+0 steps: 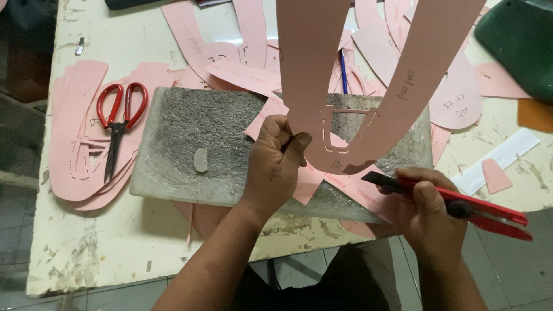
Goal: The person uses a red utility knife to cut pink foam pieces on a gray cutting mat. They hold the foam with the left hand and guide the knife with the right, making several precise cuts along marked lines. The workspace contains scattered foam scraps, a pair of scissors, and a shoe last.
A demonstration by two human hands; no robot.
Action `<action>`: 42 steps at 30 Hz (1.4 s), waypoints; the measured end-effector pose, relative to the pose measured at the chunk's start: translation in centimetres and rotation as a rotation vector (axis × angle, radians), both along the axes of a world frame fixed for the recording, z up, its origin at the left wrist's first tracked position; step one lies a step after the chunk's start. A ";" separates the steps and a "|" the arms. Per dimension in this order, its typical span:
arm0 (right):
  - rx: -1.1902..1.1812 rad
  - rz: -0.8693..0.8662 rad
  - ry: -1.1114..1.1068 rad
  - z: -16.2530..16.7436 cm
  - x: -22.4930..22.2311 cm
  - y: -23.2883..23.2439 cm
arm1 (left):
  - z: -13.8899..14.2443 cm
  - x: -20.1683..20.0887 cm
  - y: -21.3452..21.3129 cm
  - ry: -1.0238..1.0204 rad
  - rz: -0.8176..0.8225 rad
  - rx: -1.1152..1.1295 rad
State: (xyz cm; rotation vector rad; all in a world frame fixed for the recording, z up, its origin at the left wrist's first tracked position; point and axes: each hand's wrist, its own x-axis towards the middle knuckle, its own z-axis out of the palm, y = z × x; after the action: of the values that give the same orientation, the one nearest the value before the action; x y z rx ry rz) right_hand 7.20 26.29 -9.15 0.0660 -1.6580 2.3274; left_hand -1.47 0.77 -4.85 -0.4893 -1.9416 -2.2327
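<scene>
I see the left hand (275,155) pinching a large pink U-shaped card pattern (368,86), lifted above the scarred grey cutting slab (190,138) at centre. The right hand (426,213), at four o'clock, grips a red utility knife (461,206). Slots look already cut; loose pink offcuts (322,181) lie beneath.

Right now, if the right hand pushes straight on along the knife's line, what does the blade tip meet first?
Likely the pink U-shaped pattern piece held up by the left hand: the red utility knife in the right hand points up-left at its lower edge. Depth is unclear.

red scissors (118,124) on pink cutouts (78,132)
</scene>
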 end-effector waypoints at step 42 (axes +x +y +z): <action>0.410 -0.055 -0.184 3.0 -1.1 -5.7 | 1.9 3.6 1.1 -0.224 0.099 -0.485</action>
State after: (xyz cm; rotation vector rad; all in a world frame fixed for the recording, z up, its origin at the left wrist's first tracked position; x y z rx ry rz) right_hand 6.13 20.54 -6.17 -0.1126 -2.1754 1.9683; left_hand 2.10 1.84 -2.98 -0.1893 -2.5720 -1.8141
